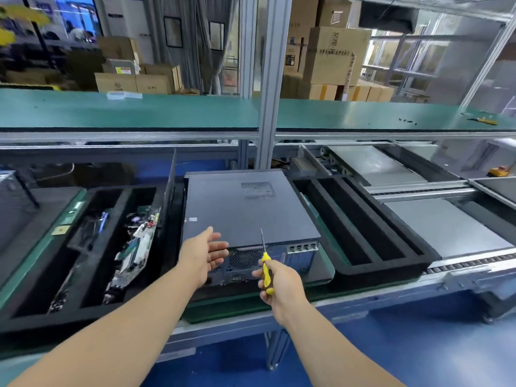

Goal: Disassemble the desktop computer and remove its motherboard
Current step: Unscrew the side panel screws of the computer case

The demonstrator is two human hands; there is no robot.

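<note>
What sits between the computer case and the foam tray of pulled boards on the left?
In the head view, a thin dark panel stands upright between the computer case and the foam tray.

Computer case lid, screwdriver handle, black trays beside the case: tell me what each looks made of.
Computer case lid: likely painted sheet metal, matte dark grey, with a punched vent grid. Screwdriver handle: probably hard plastic, glossy yellow with black. Black trays: apparently foam, with thick soft-looking walls and a dull surface.
</note>
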